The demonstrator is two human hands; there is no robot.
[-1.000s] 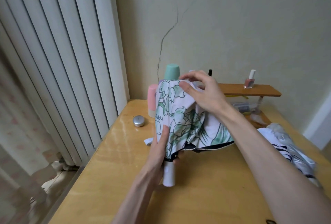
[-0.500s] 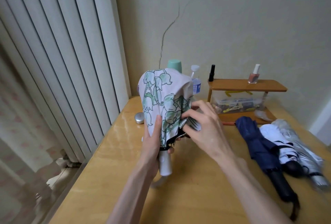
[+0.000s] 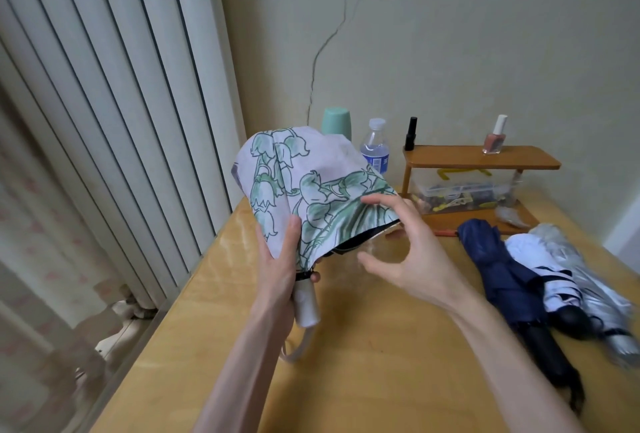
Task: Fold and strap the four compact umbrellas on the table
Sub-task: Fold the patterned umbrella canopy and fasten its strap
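A pale floral umbrella (image 3: 298, 176) with green leaf print stands tilted above the wooden table (image 3: 363, 363), its loose canopy flaring to the right. My left hand (image 3: 280, 270) grips it where the canopy meets the white handle. My right hand (image 3: 405, 249) hovers beside the canopy's lower hem, fingers spread and bent, fingertips touching the fabric edge, holding nothing. At the right lie a navy umbrella (image 3: 502, 277), a white umbrella with dark stripes (image 3: 547, 277) and a silver umbrella (image 3: 588, 287), side by side.
A small wooden shelf (image 3: 481, 159) at the back carries two nail polish bottles, with a clear box of small items beneath. A water bottle (image 3: 375, 145) and a green cup (image 3: 336, 121) stand behind the floral umbrella. Vertical blinds hang along the table's left edge.
My right hand has come off the canopy's folds and now hovers at the hem. The canopy has flared out to the right. The view has shifted left and down.
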